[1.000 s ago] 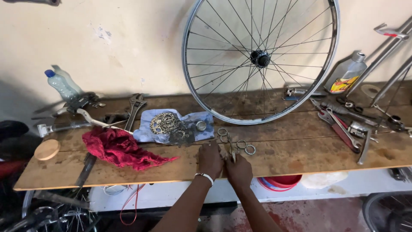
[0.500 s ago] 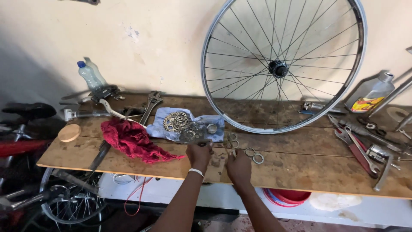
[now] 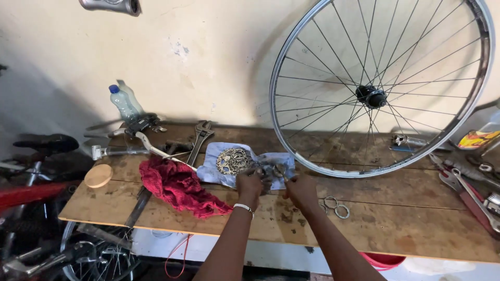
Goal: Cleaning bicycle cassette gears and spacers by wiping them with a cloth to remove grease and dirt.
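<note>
While both hands worked at the pale cloth [image 3: 219, 167] mid-bench, the left hand [image 3: 250, 184] and right hand [image 3: 299, 190] pinched small metal parts [image 3: 273, 169] beside the sprockets [image 3: 233, 160]. A second earlier they were nearer the front edge, by the rings [image 3: 336, 206], which now lay untouched.

Bare wood runs along the near edge of the surface [image 3: 396, 229], widest at the right, past the loose metal rings [image 3: 333, 206]. To the left, the red rag [image 3: 179, 186] and a wooden disc [image 3: 98, 175] block the way. Far back, the leaning bicycle wheel [image 3: 379, 88] walls off the right half; the large wrench [image 3: 199, 138] and plastic bottle [image 3: 123, 103] crowd the far left. Tools [image 3: 469, 187] clutter the right end.
</note>
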